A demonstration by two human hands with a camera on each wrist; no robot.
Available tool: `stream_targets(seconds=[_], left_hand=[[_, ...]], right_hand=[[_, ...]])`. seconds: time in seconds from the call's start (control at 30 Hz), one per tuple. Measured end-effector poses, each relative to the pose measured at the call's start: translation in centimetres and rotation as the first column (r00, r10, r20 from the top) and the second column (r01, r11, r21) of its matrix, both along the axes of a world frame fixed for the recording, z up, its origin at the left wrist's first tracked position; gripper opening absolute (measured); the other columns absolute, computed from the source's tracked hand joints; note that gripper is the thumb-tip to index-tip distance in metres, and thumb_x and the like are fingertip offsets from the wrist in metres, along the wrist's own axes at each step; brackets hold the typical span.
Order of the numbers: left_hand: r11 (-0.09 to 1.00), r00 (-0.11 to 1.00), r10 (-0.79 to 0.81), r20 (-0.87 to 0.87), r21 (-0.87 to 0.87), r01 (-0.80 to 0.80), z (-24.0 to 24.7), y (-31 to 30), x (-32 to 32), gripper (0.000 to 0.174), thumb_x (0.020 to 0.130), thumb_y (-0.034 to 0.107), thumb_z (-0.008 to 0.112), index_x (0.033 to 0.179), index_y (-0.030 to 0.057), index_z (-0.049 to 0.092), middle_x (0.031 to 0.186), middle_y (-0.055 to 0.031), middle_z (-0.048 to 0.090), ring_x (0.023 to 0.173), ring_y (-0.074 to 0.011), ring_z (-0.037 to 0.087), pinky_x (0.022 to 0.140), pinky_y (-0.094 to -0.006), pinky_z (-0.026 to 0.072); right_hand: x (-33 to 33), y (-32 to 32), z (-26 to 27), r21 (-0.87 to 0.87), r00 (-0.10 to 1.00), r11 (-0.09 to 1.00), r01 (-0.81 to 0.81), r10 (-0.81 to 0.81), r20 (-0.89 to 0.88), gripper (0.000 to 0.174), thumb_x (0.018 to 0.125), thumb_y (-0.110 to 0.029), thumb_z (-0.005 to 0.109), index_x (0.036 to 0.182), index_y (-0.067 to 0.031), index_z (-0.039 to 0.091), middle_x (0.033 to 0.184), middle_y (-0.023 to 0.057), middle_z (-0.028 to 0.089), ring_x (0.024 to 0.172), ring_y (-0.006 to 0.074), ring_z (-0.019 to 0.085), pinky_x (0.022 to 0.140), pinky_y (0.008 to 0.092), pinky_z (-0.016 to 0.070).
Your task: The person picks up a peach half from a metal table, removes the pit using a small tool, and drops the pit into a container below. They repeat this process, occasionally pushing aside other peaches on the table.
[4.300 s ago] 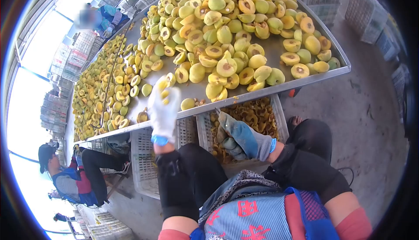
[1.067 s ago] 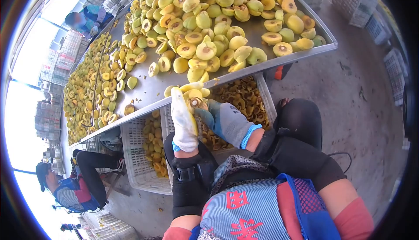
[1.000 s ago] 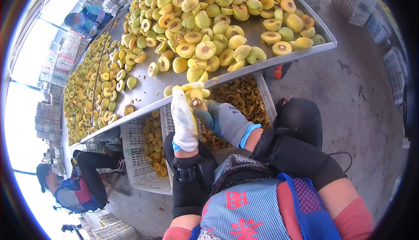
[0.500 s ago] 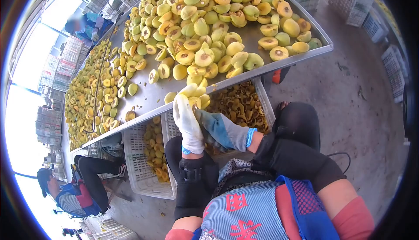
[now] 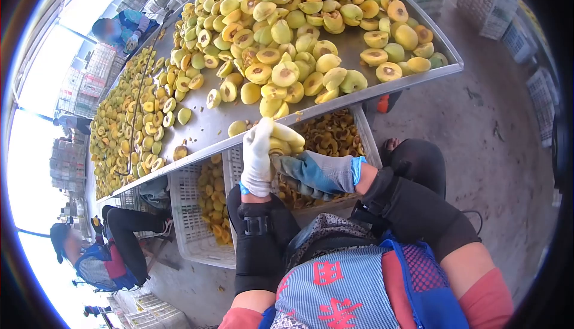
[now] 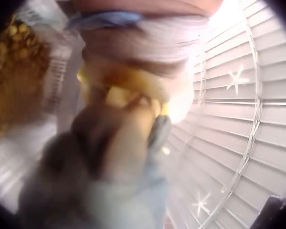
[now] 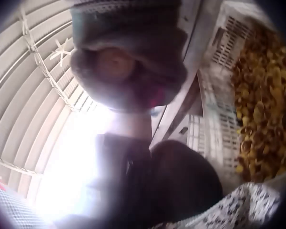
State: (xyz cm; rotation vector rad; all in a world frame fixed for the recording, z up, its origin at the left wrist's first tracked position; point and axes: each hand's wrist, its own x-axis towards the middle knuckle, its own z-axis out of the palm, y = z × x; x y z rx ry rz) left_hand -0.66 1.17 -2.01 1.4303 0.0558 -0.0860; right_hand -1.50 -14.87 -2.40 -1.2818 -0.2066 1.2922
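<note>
My left hand [image 5: 257, 160], in a white glove, grips several yellow fruit halves [image 5: 287, 139] just below the tray's near edge. My right hand [image 5: 320, 173], in a grey-blue glove, is curled close beside them. In the right wrist view the round end of what looks like a handle [image 7: 115, 63] sits in the right hand [image 7: 133, 71]; its other end is hidden. Blurred in the left wrist view, the right hand [image 6: 119, 148] meets yellow fruit [image 6: 117, 95] under the left glove [image 6: 143, 50]. Cut fruit [image 5: 284, 73] is heaped on the metal tray [image 5: 209, 127].
Under the tray edge stand a white crate [image 5: 185, 221] with fruit halves and another crate [image 5: 369, 140] with brownish pieces. A seated person [image 5: 98, 263] is at the lower left, another person [image 5: 122, 30] beyond the tray. Stacked crates [image 5: 487, 3] line the floor.
Since the oldest frame, my left hand has come back from over the tray to meet my right hand. In the last half second both have shifted slightly right, and the left hand has turned.
</note>
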Motion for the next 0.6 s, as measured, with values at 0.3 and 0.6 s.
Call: stream_targets(seconds=[0.3, 0.6], left_hand=[[0.778, 0.776, 0.628, 0.064, -0.034, -0.627, 1.0, 7.5, -1.9, 0.025, 0.096, 0.027, 0.059, 0.106, 0.0055, 0.067, 0.103, -0.0145, 0.071, 0.096, -0.0308, 0.069, 0.076, -0.0434, 0.0561], [0.284, 0.890, -0.144, 0.433, 0.879, -0.382, 0.7, 8.5, 6.6, 0.046, 0.086, 0.022, 0.066, 0.128, 0.0040, 0.062, 0.122, -0.0178, 0.065, 0.113, -0.0313, 0.061, 0.098, -0.0375, 0.0476]], right_hand=[[-1.2, -0.3, -1.8, 0.318, 0.908, 0.928, 0.195, -0.048, -0.416, 0.065, 0.094, -0.079, 0.037, 0.080, -0.0168, 0.052, 0.055, -0.0086, 0.035, 0.039, 0.0038, 0.027, 0.034, 0.0218, 0.0183], [-0.5, 1.1, -1.0, 0.081, 0.934, 0.949, 0.304, -0.280, -0.223, 0.063, 0.097, -0.073, 0.038, 0.083, -0.0135, 0.053, 0.056, -0.0037, 0.038, 0.042, 0.0102, 0.030, 0.039, 0.0282, 0.0290]])
